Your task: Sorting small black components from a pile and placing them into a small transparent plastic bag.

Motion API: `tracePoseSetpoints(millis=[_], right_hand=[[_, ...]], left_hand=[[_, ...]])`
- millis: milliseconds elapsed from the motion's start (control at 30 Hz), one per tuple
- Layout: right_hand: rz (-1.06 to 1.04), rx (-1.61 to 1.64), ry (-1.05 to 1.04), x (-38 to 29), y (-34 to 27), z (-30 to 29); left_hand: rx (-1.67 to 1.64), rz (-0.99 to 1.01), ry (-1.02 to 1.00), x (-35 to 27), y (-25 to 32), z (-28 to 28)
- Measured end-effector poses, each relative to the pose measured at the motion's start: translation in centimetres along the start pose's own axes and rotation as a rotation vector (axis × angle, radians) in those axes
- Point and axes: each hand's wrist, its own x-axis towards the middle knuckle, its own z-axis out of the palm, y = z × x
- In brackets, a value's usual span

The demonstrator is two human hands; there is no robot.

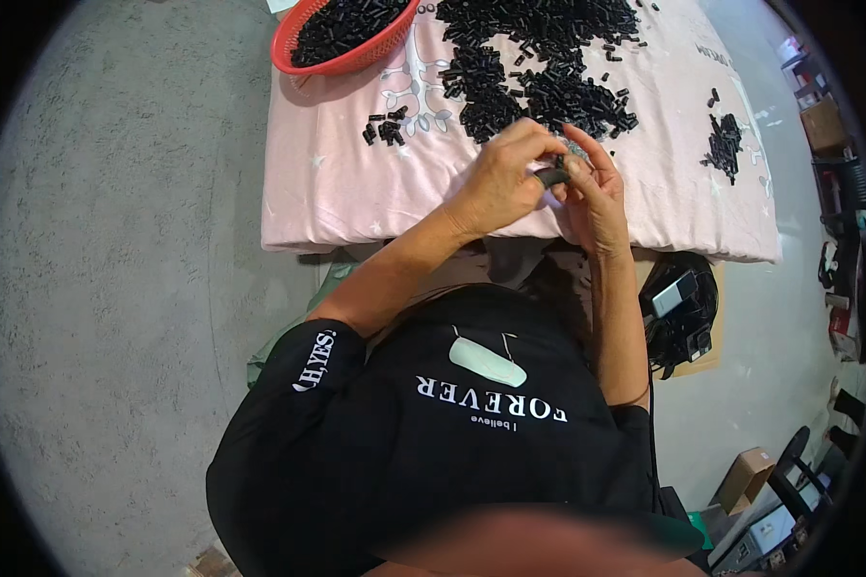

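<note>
Over the near part of the table, my left hand [505,177] and my right hand [599,191] meet at the fingertips. Between them is a small black part [560,161], mostly covered by the fingers. A dark curved piece [551,177] shows at my left hand; whether it is held or worn on a digit is unclear. Just beyond the fingers lies a patch of small grey bits [576,149], partly hidden by my right hand. A large heap of short black cylindrical parts [541,79] spreads on the table beyond both hands.
A red plastic basket [346,63] full of similar parts stands at the far left of the pink cloth [332,195]. Small piles of black parts lie at left [387,130] and right [725,144]. A black bag with devices [682,310] sits below the table's right edge.
</note>
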Motion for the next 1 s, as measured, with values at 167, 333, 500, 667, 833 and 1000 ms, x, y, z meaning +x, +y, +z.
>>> tracePoseSetpoints(millis=[167, 333, 500, 667, 833, 1000], right_hand=[[0.004, -0.030, 0.054, 0.3, 0.2, 0.1], [-0.008, -0.023, 0.050, 0.5, 0.5, -0.3], [-0.002, -0.018, 0.058, 0.5, 0.5, -0.2], [-0.015, -0.028, 0.048, 0.6, 0.6, -0.4], [-0.025, -0.029, 0.054, 0.5, 0.6, -0.2], [-0.057, -0.132, 0.083, 0.2, 1.0, 0.0]], left_hand=[[0.278, -0.109, 0.188, -0.6, -5.7, -4.7], [0.636, -0.127, 0.211, -1.9, -10.0, -9.5], [0.776, -0.244, 0.192, -2.8, -11.0, -11.0], [0.786, -0.233, 0.234, -1.3, -10.0, -9.6], [0.736, -0.216, 0.213, 0.8, -10.4, -7.6], [0.737, -0.287, 0.170, 1.4, -11.3, -7.1]])
